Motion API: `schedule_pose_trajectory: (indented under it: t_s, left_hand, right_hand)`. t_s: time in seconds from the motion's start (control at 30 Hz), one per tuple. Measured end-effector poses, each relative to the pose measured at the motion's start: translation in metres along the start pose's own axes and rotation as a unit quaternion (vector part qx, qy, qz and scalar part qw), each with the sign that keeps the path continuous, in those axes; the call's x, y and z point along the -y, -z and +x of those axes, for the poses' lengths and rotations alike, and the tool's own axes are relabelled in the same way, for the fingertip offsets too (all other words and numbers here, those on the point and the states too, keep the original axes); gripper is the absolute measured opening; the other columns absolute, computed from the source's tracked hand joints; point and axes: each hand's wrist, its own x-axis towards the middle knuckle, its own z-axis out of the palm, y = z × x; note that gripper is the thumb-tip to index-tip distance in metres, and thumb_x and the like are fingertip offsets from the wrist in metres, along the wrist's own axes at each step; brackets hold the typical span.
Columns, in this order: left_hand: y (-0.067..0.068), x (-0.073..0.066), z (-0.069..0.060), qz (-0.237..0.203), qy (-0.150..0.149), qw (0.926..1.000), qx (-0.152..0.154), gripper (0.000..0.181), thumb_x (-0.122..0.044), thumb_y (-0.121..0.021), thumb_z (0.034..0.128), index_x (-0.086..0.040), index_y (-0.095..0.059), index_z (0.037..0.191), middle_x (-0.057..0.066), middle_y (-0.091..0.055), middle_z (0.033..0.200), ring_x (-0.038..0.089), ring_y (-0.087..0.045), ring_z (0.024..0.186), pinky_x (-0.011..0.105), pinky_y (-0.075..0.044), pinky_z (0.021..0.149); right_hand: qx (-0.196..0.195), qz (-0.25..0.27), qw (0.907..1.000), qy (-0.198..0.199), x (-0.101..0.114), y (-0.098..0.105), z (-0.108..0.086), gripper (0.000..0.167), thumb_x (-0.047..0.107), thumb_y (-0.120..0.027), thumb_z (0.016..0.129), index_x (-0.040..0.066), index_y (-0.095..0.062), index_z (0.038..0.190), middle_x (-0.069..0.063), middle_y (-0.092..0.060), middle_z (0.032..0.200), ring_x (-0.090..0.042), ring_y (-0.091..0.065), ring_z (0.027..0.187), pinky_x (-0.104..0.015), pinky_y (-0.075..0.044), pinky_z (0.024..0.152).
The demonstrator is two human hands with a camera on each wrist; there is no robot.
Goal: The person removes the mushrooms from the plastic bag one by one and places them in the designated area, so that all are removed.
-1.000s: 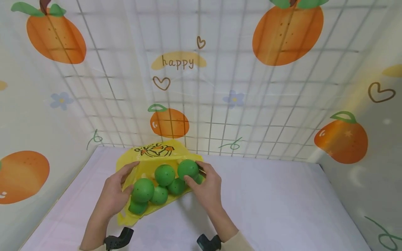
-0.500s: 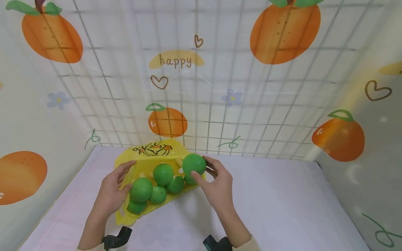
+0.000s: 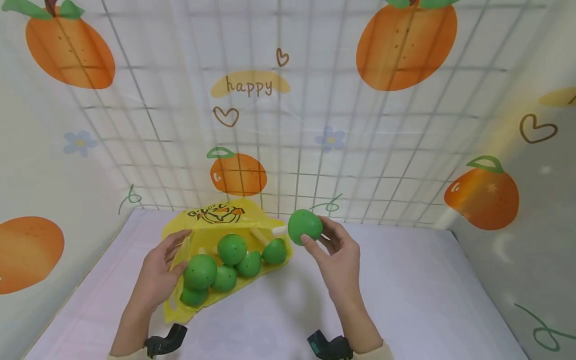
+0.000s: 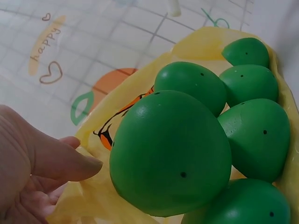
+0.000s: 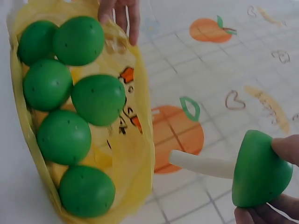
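Bare hands work well apart from each other, each clamped on something: the left hand [image 3: 157, 270] pinches the left edge of a yellow bag [image 3: 179, 312] with the thumb on the inner side and fingers behind, and the right hand [image 3: 342, 257] grips a green-capped mushroom piece [image 3: 305, 227] raised off the counter [image 3: 405, 305]. That left-hand hold probably keeps the bag from dragging along and its mouth spread, since thin film like this would otherwise likely sag over its contents. On the right, thumb and fingers take the round cap from the outer side, which leaves the white stem [image 5: 201, 163] free and pointing toward the bag; the cap presumably offers a broader hold than the slim stem. In the head view the stem's tip overlaps the bag's right edge, yet the right wrist view shows a gap between them. Six more green caps [image 5: 99, 99] lie clustered inside the bag, several touching, most toward its near side, perhaps because their rounded shapes settle against that fold. Behind, an orange-printed backdrop [image 3: 306, 115] rises from the counter's far edge.
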Motion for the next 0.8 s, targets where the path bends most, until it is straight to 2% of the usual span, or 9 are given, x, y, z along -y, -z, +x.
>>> schedule_pose_trajectory:
  t_s: [0.2,0.4,0.8]
  left_hand:
    - [-0.001,0.001,0.000,0.002,0.002,1.0000,0.000,0.069,0.017,-0.061,0.0949,-0.009,-0.046,0.157,0.018,-0.046,0.159,0.041,-0.046,0.145,0.055,-0.036,0.121]
    - [-0.001,0.002,0.000,0.000,0.003,1.0000,0.001,0.070,0.017,-0.061,0.0943,-0.009,-0.046,0.157,0.019,-0.045,0.159,0.041,-0.046,0.144,0.054,-0.036,0.120]
    - [-0.001,0.003,0.001,0.006,0.004,1.0000,0.001,0.069,0.016,-0.060,0.0953,-0.009,-0.045,0.158,0.017,-0.046,0.160,0.038,-0.049,0.143,0.049,-0.039,0.118]
  right_hand:
    - [-0.024,0.007,0.9991,-0.033,-0.010,0.017,0.006,0.049,0.002,-0.082,0.090,0.004,-0.065,0.135,-0.008,-0.066,0.130,-0.019,-0.066,0.119,-0.024,-0.055,0.100]
    - [-0.044,-0.003,0.9975,-0.054,-0.021,0.031,0.015,0.050,0.006,-0.083,0.090,0.003,-0.064,0.136,-0.009,-0.066,0.132,-0.023,-0.066,0.117,-0.019,-0.056,0.096]
    - [-0.095,-0.037,0.9902,-0.095,-0.061,0.057,0.033,0.050,0.010,-0.082,0.092,0.001,-0.062,0.137,-0.010,-0.064,0.135,-0.022,-0.063,0.124,-0.012,-0.055,0.089]
